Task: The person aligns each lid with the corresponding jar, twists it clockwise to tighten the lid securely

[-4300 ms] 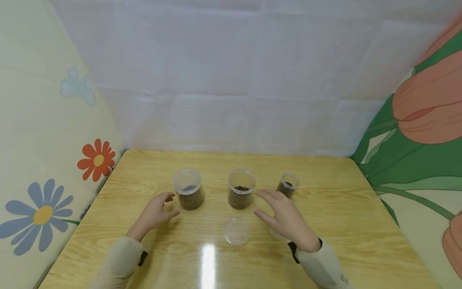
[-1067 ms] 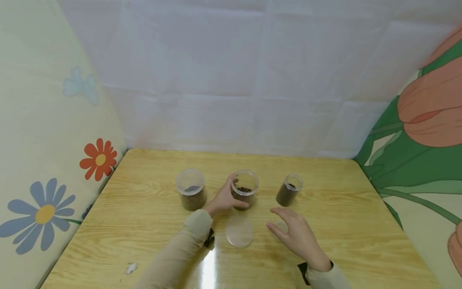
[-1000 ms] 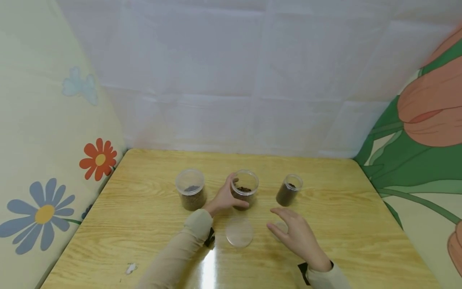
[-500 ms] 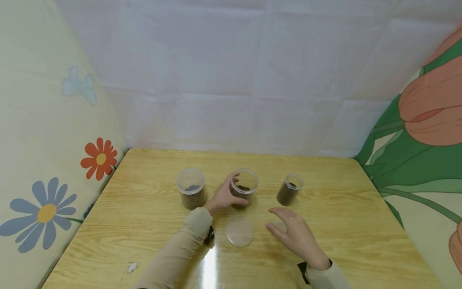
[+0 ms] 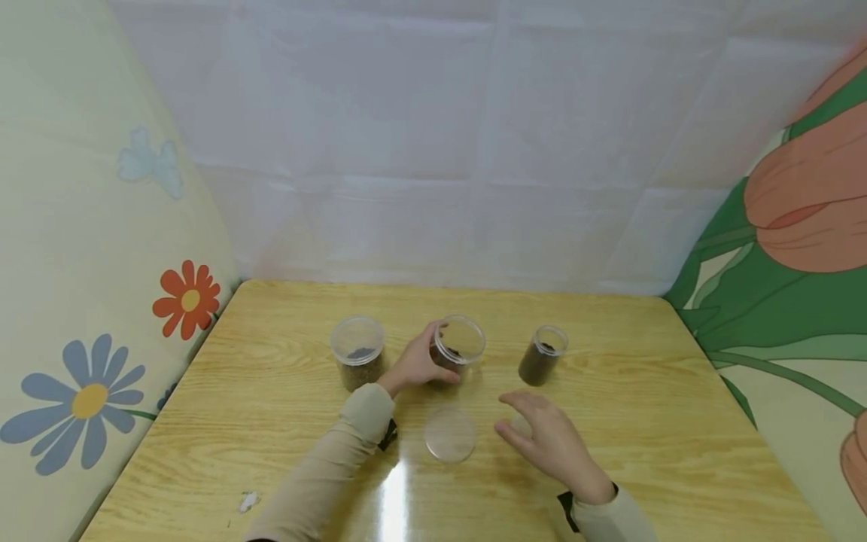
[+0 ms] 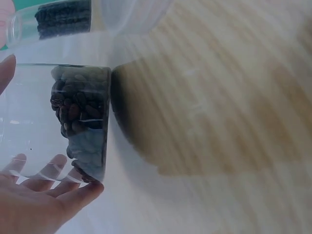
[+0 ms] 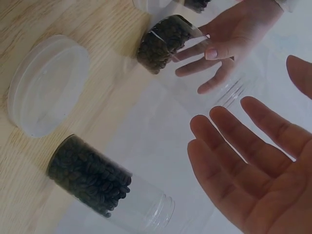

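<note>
My left hand (image 5: 415, 363) grips the middle clear jar (image 5: 467, 348) from its left side, thumb in front and fingers behind. Dark coffee beans (image 6: 80, 112) fill its lower part; they are heaped to one side, and the open-topped jar leans a little. My right hand (image 7: 258, 180) holds nothing; its fingers are spread and gently bent, low over the table in front of the slimmer jar (image 5: 539, 363). That jar stands upright without a lid, about half full of dark beans (image 7: 90, 175). Under the right hand lies a small translucent lid (image 7: 48, 85), partly hidden in the head view.
A wide jar (image 5: 362, 370) with brownish contents stands left of the left hand. A round clear lid (image 5: 450, 434) lies flat before the middle jar. The wooden table (image 5: 643, 421) meets a white cloth (image 5: 379, 150) behind, with flowered cloths at both sides.
My left hand has gone from beside the left jar to the middle jar and now leans it slightly. My right hand has drawn back from the jars toward the front.
</note>
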Motion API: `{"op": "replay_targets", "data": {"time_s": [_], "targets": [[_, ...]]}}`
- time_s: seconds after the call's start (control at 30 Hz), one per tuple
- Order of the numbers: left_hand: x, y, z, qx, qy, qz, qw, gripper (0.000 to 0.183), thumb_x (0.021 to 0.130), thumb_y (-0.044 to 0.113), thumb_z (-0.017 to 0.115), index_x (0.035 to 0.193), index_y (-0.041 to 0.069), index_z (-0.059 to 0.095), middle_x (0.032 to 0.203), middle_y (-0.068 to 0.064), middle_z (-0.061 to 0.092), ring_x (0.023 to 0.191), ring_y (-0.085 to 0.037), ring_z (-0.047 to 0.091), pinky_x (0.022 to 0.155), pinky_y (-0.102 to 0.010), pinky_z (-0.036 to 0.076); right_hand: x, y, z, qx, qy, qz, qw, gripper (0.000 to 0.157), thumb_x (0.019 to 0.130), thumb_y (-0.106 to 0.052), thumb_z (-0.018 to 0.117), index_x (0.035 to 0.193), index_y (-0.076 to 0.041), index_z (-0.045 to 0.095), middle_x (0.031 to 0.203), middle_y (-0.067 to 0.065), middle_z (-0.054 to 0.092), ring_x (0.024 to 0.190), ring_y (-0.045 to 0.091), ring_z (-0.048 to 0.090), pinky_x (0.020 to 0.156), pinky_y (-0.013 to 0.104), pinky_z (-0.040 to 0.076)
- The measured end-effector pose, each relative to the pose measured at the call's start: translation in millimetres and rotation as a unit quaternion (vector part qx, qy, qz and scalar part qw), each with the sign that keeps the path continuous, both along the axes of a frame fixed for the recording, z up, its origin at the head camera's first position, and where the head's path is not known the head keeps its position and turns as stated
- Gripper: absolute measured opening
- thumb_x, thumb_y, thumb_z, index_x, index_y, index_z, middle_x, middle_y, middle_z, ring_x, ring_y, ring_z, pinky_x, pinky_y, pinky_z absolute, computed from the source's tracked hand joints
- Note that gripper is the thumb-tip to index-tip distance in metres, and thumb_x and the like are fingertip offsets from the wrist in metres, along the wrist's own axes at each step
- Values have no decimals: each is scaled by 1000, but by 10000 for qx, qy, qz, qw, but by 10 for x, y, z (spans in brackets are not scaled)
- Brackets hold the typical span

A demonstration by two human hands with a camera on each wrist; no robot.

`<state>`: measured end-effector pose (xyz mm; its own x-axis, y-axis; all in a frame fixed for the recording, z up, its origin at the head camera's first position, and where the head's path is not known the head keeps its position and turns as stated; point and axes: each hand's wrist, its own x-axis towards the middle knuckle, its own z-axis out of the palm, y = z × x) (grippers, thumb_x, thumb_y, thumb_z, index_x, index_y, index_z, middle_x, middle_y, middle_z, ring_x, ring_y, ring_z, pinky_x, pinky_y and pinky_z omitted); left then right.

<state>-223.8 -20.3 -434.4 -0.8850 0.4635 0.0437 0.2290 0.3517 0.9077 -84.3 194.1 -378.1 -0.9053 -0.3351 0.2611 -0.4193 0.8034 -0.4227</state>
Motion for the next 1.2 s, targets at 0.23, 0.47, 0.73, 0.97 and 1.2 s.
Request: {"op": "replay_targets", "data": {"time_s": [0.23,0.47,0.73,0.97,1.2], "targets": [[-20,-29,51,-254,120,-21,9996,98,59,12,86,140,6,29,135,-22,40,122,-36,40,101,-50,27,-15,-48,28,198,-121,341,9991,33,81,-22,69,107,-3,63,107,13,63,98,29,59,81,45,47],[-16,-48,90,-330,53,-10,9994,96,60,10,85,139,6,30,134,-19,42,120,-33,43,99,-48,31,-51,-143,-30,398,-93,828,9957,33,79,-20,70,105,-2,63,104,12,64,94,27,61,78,42,49],[-18,-59,104,-411,-20,-6,9992,97,63,13,84,141,12,29,138,-17,38,124,-31,37,99,-49,31,-107,-267,-124,995,-425,1313,9854,36,81,-27,68,109,-5,63,107,10,63,95,24,60,74,38,50],[-31,-52,108,-535,81,-90,9985,97,62,16,84,141,10,28,139,-16,37,124,-31,37,99,-49,31,-221,-354,-141,1429,-302,2106,9666,42,78,-28,70,112,-5,61,111,11,60,100,23,57,85,36,46],[-37,-44,137,-664,114,-142,9976,96,62,16,85,140,11,30,139,-17,37,124,-32,37,98,-49,31,-348,-440,-203,2050,-219,2822,9369,49,77,-33,70,117,-7,59,118,11,57,106,23,54,90,36,43]]}}
